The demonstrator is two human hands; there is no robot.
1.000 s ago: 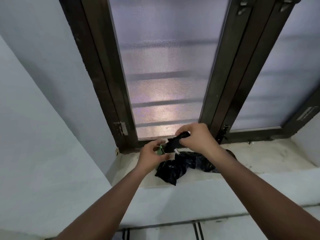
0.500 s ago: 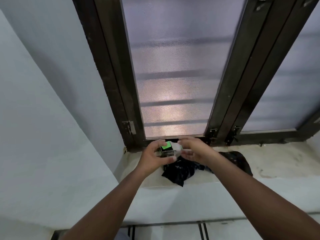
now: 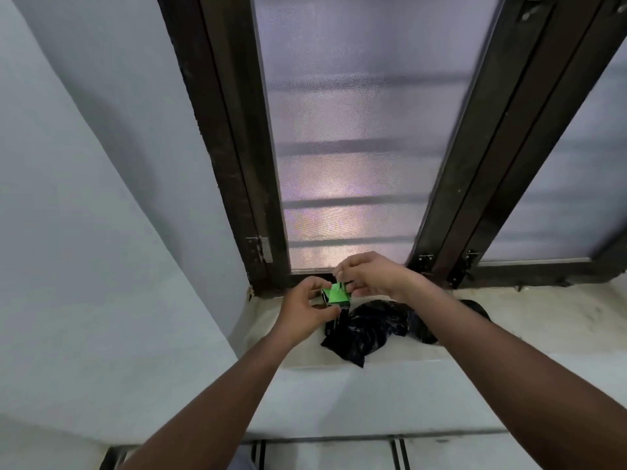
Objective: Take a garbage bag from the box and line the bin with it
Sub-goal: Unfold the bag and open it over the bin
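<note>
A small green and black box (image 3: 335,297) stands on the windowsill (image 3: 543,320), close to the window frame. My left hand (image 3: 307,313) grips its left side. My right hand (image 3: 368,274) hovers over the box's top, fingertips pinched at the green flap. A crumpled black garbage bag (image 3: 369,329) lies on the sill just right of the box, below my right wrist. No bin is in view.
A frosted window (image 3: 349,147) in dark frames rises behind the sill. A white wall (image 3: 84,232) closes in on the left. Tiled floor (image 3: 339,456) shows below the sill's edge.
One second ago my right hand held a black folded piece above the box. That piece is gone from the hand, and my fingers now pinch at the box's green top flap.
</note>
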